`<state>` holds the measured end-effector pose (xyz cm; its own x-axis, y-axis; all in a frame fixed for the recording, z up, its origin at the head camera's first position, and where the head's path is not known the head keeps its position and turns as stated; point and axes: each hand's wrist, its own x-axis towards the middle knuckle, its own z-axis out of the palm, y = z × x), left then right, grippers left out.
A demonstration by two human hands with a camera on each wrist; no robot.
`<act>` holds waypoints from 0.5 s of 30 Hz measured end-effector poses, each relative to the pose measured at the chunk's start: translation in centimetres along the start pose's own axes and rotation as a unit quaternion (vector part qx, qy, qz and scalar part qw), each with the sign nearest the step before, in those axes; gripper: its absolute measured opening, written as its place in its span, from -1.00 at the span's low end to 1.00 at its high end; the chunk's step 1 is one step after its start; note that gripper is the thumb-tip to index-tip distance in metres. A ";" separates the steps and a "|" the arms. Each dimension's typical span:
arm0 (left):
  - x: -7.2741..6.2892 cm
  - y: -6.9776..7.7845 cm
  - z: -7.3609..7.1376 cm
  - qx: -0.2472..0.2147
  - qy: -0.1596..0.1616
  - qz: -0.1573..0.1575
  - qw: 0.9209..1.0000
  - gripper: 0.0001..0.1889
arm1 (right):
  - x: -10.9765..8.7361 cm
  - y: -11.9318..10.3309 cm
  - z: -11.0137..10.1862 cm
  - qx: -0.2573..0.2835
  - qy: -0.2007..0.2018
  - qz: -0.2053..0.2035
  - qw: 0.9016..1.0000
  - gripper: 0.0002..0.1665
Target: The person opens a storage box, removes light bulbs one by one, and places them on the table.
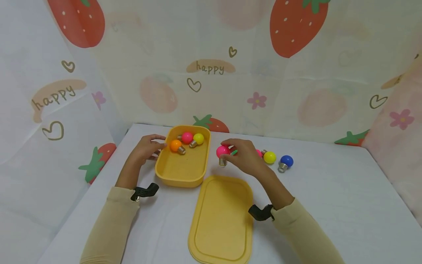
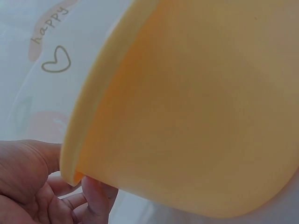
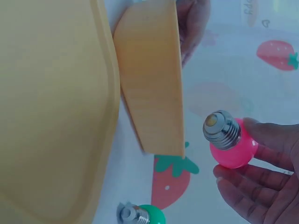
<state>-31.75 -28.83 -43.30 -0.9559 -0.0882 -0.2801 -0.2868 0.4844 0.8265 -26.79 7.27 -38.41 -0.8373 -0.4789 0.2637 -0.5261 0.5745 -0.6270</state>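
My right hand pinches a pink light bulb between thumb and fingers, a little above the table. Its metal screw base points down in the head view. In the right wrist view, the pink bulb is apart from the yellow box. My left hand holds the left rim of the yellow box; the left wrist view shows its fingers at the rim and outer wall. Inside the box lie an orange bulb, a pink bulb and a yellow bulb.
A yellow lid lies flat in front of the box. To the right are a yellow bulb, a blue bulb and a partly hidden pink bulb. A green bulb shows in the right wrist view. Printed cloth hangs behind.
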 end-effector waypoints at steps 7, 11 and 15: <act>0.5 -0.3 0.1 0.000 -0.004 0.001 1.000 -0.45 | -1.1 1.2 -0.2 -0.006 0.009 0.039 0.999 -0.53; 0.6 -0.4 0.1 0.000 -0.004 0.001 1.000 -0.44 | -1.5 2.0 -0.2 0.002 0.013 0.043 0.999 -0.53; 0.7 -0.4 0.0 -0.002 -0.006 0.002 1.000 -0.43 | -1.7 2.9 -0.2 0.013 0.016 0.048 0.999 -0.53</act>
<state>-32.28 -29.10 -43.86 -0.9565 -0.0762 -0.2816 -0.2826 0.4815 0.8296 -26.90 9.87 -40.50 -0.8883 -0.4004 0.2248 -0.4393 0.5986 -0.6698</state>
